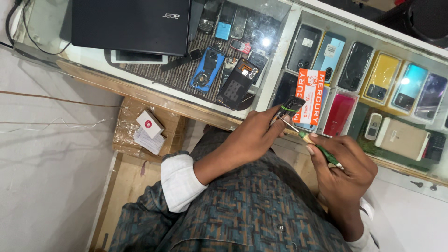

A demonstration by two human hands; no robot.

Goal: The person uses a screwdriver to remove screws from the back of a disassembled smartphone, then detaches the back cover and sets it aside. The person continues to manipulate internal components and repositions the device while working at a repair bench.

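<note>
Head view: I'm seeing the left hand gripping a small dark phone part, while the right hand is pinching a green-handled screwdriver, tip touching that part.

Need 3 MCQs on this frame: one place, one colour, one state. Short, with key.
1. Where does the closed black laptop lie?
A. on the glass counter top, at its far left end
B. on the floor
C. on the person's lap

2. What colour is the handle of the screwdriver?
A. red
B. green
C. blue

3. What is the left hand doing?
A. resting flat on the glass
B. hanging open and empty
C. gripping a small dark phone part

Key:
1 A, the laptop sits on the glass counter above the phones displayed inside.
2 B, the handle showing in the right hand is green, with a pale collar near the shaft.
3 C, the left hand's fingers close around the part, and the screwdriver tip points at it.
</note>
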